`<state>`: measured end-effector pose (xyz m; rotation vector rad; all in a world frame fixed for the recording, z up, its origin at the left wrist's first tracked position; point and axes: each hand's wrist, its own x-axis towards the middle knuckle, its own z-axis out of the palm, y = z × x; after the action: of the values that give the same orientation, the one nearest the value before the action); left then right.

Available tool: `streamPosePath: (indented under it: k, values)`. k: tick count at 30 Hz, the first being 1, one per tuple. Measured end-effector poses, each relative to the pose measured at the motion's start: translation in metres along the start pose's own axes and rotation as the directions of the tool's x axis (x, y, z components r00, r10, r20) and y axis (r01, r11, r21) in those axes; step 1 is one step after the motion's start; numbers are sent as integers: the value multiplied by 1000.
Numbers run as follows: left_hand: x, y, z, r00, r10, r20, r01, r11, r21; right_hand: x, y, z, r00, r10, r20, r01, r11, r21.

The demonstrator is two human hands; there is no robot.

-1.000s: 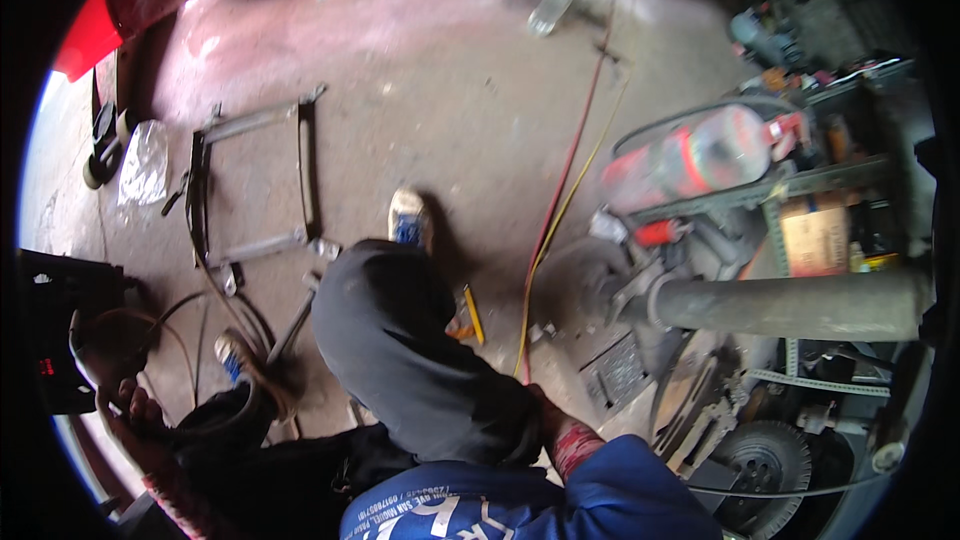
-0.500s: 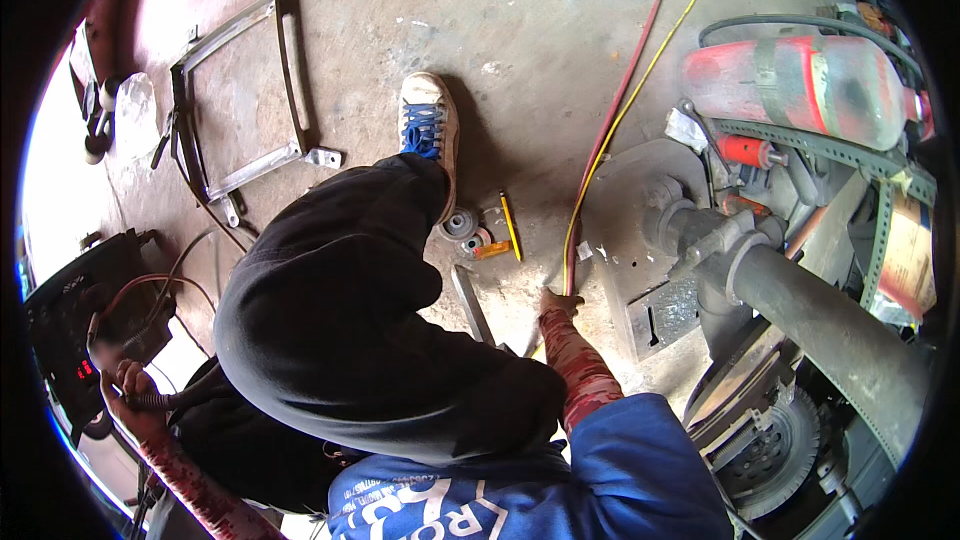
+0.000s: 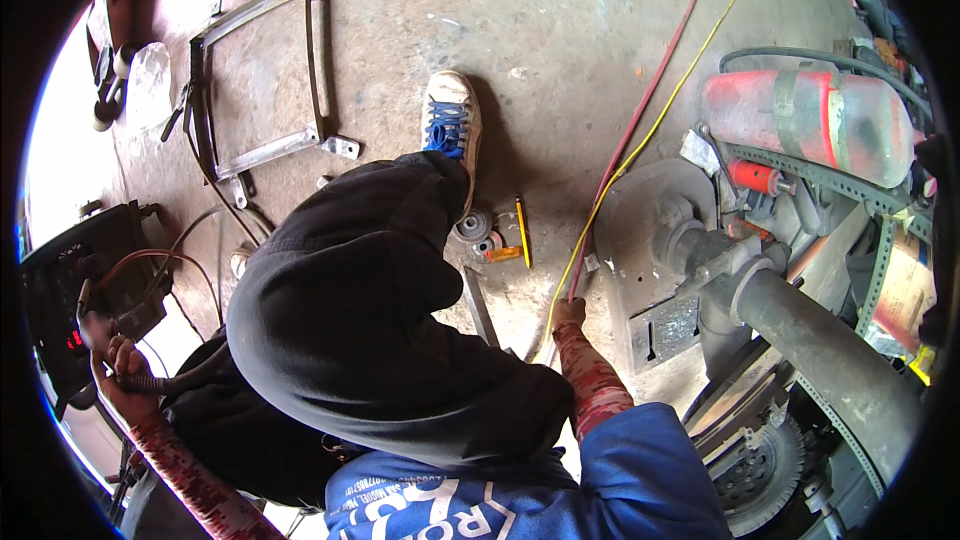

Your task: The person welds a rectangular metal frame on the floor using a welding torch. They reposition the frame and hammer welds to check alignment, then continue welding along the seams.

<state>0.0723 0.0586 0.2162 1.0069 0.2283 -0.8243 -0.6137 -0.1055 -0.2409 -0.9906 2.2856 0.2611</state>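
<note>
My right hand [image 3: 568,313], in a red patterned sleeve, is low on the concrete floor, fist closed where a red cable [image 3: 640,125] and a yellow cable [image 3: 600,200] end. My left hand [image 3: 120,362] is at the lower left, gripping a thick black cable [image 3: 165,382] beside a black welding machine [image 3: 65,300]. My bent leg in black trousers [image 3: 350,310] fills the middle, ending in a white shoe with blue laces [image 3: 450,118]. A flat metal bar [image 3: 480,305] lies just left of my right hand.
Grinding discs [image 3: 470,230], a yellow pencil [image 3: 522,230] and a small orange piece [image 3: 501,254] lie by the shoe. A welded metal frame [image 3: 262,90] lies at the upper left. On the right are a grey axle tube [image 3: 820,345], a red cylinder [image 3: 810,120] and a toothed wheel [image 3: 760,460].
The view has dipped down and closer to the floor. My right hand, hidden a second ago, now sits at the cable ends. My left hand stays on the black cable.
</note>
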Motion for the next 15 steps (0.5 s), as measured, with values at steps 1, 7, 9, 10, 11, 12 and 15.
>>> streamPosePath:
  k: [1, 7, 9, 10, 11, 12, 15]
  values:
    - [-1, 1, -2, 1000, 9, -16, -9, 1000, -8, 3, 4, 0, 998, -39, -47, 40, 999, 16]
    - [-3, 11, -28, 980, -60, 190, 80, 992, -94, 1, -31, -20, 982, -174, 70, 159, 969, 189]
    - [-6, 14, -36, 993, -5, 121, 14, 997, -70, 1, -58, -33, 922, -78, 379, -124, 869, 480]
    - [-7, 16, -39, 996, 13, 89, -6, 997, -75, -2, -66, -39, 874, -39, 485, -260, 805, 533]
    - [-7, 17, -41, 998, 13, 69, -5, 994, -112, -4, -74, -43, 845, -40, 533, -305, 783, 542]
    - [-6, 18, -43, 997, 31, 73, -24, 996, -91, -7, -80, -46, 818, -67, 572, -334, 754, 565]
    - [-5, 18, -46, 987, -3, 162, 27, 989, -147, -19, -82, -59, 835, -34, 549, -282, 830, 481]
